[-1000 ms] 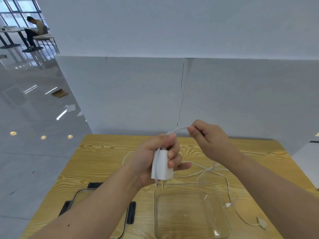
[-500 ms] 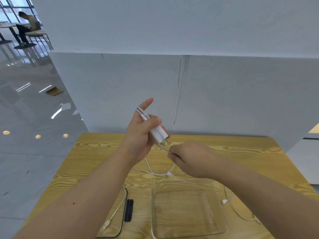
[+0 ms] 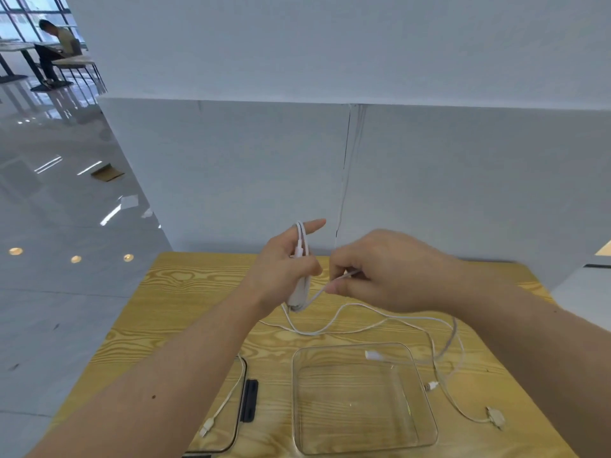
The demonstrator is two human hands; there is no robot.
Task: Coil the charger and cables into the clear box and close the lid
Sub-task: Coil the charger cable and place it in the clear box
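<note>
Hands: left hand (image 3: pixel 281 272) grips coiled charger (image 3: pixel 299 285) | right hand (image 3: pixel 380 276) pinches cable (image 3: pixel 363 320) | clear box (image 3: pixel 360 399) empty; lid (image 3: pixel 246 404) beside it

Soft, even daylight fills the scene, bright without harshness; it appears to enter from the windows (image 3: pixel 20 14) at the upper left. The glossy floor (image 3: pixel 66 200) mirrors streaks of that light and three round ceiling-lamp reflections. Shadows under the hands on the table (image 3: pixel 185 292) are faint and diffuse. The clear box (image 3: pixel 362 399) shows only weak glints along its rim. Wide-angle distortion bends the wall edges and stretches both forearms near the bottom corners. The fingers look slightly soft with motion blur.
</note>
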